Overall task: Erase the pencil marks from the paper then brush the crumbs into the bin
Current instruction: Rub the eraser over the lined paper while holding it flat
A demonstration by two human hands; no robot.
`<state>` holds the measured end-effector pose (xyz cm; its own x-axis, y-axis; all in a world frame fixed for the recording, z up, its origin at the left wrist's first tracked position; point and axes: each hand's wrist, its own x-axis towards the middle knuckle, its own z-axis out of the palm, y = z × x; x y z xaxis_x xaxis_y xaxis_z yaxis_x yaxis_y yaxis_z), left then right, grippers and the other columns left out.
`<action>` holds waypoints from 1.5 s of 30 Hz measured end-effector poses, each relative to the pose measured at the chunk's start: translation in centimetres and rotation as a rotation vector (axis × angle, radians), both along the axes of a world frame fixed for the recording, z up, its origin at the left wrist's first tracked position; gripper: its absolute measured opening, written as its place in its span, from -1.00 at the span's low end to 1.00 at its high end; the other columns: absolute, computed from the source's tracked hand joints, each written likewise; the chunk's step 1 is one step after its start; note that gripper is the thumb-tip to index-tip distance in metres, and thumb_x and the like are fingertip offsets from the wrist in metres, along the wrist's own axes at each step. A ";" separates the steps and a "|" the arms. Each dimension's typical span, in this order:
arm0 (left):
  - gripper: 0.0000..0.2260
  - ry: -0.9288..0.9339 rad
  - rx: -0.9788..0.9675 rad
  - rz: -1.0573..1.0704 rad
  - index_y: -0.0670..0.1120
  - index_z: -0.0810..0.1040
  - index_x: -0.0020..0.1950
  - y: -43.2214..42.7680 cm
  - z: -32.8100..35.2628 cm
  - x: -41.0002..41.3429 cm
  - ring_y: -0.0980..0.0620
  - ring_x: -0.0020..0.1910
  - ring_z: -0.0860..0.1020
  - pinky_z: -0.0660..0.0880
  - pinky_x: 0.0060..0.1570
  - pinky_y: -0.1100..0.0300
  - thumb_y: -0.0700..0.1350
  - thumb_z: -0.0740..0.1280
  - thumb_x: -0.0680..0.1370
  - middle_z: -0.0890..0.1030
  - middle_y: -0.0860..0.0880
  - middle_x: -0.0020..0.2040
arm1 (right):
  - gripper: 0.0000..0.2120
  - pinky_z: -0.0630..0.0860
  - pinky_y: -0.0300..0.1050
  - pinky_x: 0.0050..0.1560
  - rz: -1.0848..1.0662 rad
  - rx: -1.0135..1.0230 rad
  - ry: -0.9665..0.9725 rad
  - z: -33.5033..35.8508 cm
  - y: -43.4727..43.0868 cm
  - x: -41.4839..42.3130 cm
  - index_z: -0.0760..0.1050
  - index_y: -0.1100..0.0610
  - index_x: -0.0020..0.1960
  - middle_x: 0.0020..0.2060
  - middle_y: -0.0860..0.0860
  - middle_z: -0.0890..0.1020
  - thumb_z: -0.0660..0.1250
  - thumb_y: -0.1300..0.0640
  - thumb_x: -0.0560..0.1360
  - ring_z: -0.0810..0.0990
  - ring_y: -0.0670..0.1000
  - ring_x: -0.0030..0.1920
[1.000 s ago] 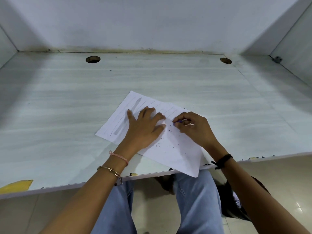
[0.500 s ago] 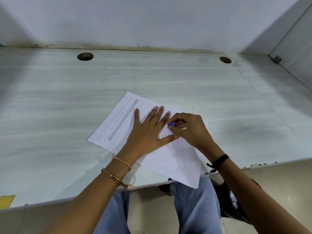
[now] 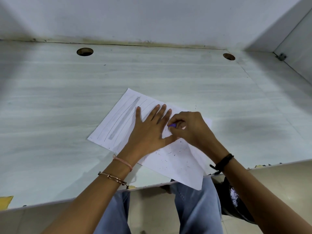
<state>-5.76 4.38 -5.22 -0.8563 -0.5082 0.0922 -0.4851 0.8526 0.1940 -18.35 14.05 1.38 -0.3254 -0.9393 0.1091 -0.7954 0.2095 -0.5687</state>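
Observation:
A white sheet of paper (image 3: 118, 119) lies slanted on the pale desk (image 3: 50, 115), its near corner hanging over the front edge. Grey pencil lines and a shaded band (image 3: 125, 117) run along its left part. Dark eraser crumbs (image 3: 173, 154) are scattered over its lower half. My left hand (image 3: 150, 130) presses flat on the sheet with fingers spread. My right hand (image 3: 190, 129) pinches a small purple eraser (image 3: 172, 125) against the paper just right of my left fingers.
Two round cable holes (image 3: 85, 51) (image 3: 229, 56) sit near the back wall. A side panel with a metal bracket (image 3: 281, 56) closes the right side. A dark bag or bin with white scraps (image 3: 234, 200) is below the desk at my right knee. A yellow scrap (image 3: 5, 200) lies on the front left edge.
My left fingers have straightened and spread on the sheet. My right hand with the eraser has moved up and left, close against the left fingers. The view shifted slightly.

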 end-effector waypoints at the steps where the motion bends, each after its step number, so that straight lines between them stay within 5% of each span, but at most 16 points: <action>1: -0.18 -0.006 0.000 0.000 0.08 -0.18 0.59 0.0 0.1 0.0 0.09 0.56 -0.22 -0.27 0.42 -0.35 0.50 -0.24 0.43 -0.18 0.05 0.60 | -0.91 0.52 -0.15 -0.15 0.010 0.008 0.001 -0.1 0.0 -0.1 0.66 0.17 -0.17 -0.30 0.02 0.65 0.41 0.30 0.36 0.58 -0.01 -0.26; 5: -0.20 -0.015 0.027 0.011 0.10 -0.20 0.59 0.0 0.1 0.0 0.10 0.55 -0.25 -0.30 0.41 -0.34 0.49 -0.20 0.45 -0.21 0.07 0.59 | -0.90 0.53 -0.11 -0.12 -0.117 -0.037 0.012 0.1 -0.8 -1.2 0.65 0.19 -0.13 -0.26 0.06 0.65 0.40 0.30 0.38 0.58 0.02 -0.23; 16: -0.14 0.011 0.020 0.002 0.08 -0.13 0.60 0.1 0.3 0.0 0.09 0.56 -0.20 -0.28 0.41 -0.35 0.51 -0.30 0.40 -0.14 0.05 0.60 | -0.91 0.45 -0.26 -0.24 0.002 0.089 -0.029 0.5 -0.7 0.2 0.64 0.18 -0.21 -0.34 0.02 0.64 0.39 0.31 0.35 0.56 -0.03 -0.31; 20: -0.20 -0.017 0.021 0.014 0.10 -0.18 0.59 0.1 0.3 0.0 0.09 0.56 -0.23 -0.33 0.39 -0.31 0.48 -0.18 0.45 -0.19 0.07 0.60 | -0.91 0.44 -0.24 -0.27 -0.110 0.042 0.037 0.8 -1.4 -1.5 0.62 0.20 -0.20 -0.31 0.03 0.63 0.36 0.32 0.36 0.54 -0.02 -0.30; 24: -0.19 0.010 0.008 0.006 0.09 -0.13 0.60 0.1 0.2 0.0 0.09 0.56 -0.20 -0.30 0.39 -0.33 0.49 -0.19 0.45 -0.14 0.05 0.60 | -0.92 0.41 -0.38 -0.30 0.021 0.118 -0.042 0.9 -0.7 -0.3 0.61 0.17 -0.26 -0.39 -0.08 0.59 0.39 0.32 0.35 0.52 -0.13 -0.36; 28: -0.21 -0.009 0.016 0.016 0.11 -0.17 0.59 0.1 0.2 0.0 0.11 0.56 -0.23 -0.34 0.38 -0.30 0.48 -0.17 0.46 -0.19 0.07 0.60 | -0.91 0.43 -0.24 -0.28 -0.118 0.054 0.026 0.9 -1.5 -2.1 0.59 0.16 -0.25 -0.35 -0.01 0.60 0.37 0.32 0.35 0.54 -0.04 -0.32; 32: -0.20 0.017 0.012 0.006 0.09 -0.12 0.60 0.1 0.1 -0.1 0.09 0.56 -0.20 -0.30 0.39 -0.34 0.48 -0.18 0.45 -0.14 0.05 0.60 | -0.95 0.37 -0.42 -0.32 0.048 0.137 -0.039 1.0 -0.9 -0.3 0.61 0.22 -0.23 -0.42 -0.08 0.57 0.39 0.33 0.35 0.50 -0.14 -0.41; 36: -0.20 -0.009 0.008 0.019 0.10 -0.16 0.59 0.1 0.1 0.0 0.10 0.56 -0.21 -0.31 0.39 -0.33 0.48 -0.20 0.45 -0.17 0.07 0.60 | -0.93 0.42 -0.21 -0.27 -0.062 0.039 0.073 0.7 -1.7 -1.7 0.58 0.22 -0.25 -0.35 0.03 0.59 0.35 0.34 0.35 0.50 -0.04 -0.32; 40: -0.19 0.009 0.018 0.010 0.10 -0.12 0.60 0.1 0.2 -0.1 0.10 0.56 -0.20 -0.29 0.40 -0.34 0.49 -0.20 0.45 -0.15 0.06 0.60 | -0.94 0.38 -0.38 -0.31 0.059 0.144 -0.051 1.1 -0.9 -0.8 0.59 0.21 -0.26 -0.42 -0.09 0.57 0.39 0.33 0.35 0.49 -0.15 -0.39; 45: -0.21 -0.005 0.030 0.013 0.11 -0.17 0.59 0.1 0.3 0.0 0.11 0.56 -0.23 -0.32 0.41 -0.33 0.48 -0.16 0.46 -0.19 0.07 0.60 | -0.91 0.38 -0.28 -0.30 -0.097 0.022 0.052 0.4 -1.8 -2.1 0.57 0.19 -0.25 -0.33 0.01 0.59 0.35 0.34 0.37 0.51 -0.04 -0.32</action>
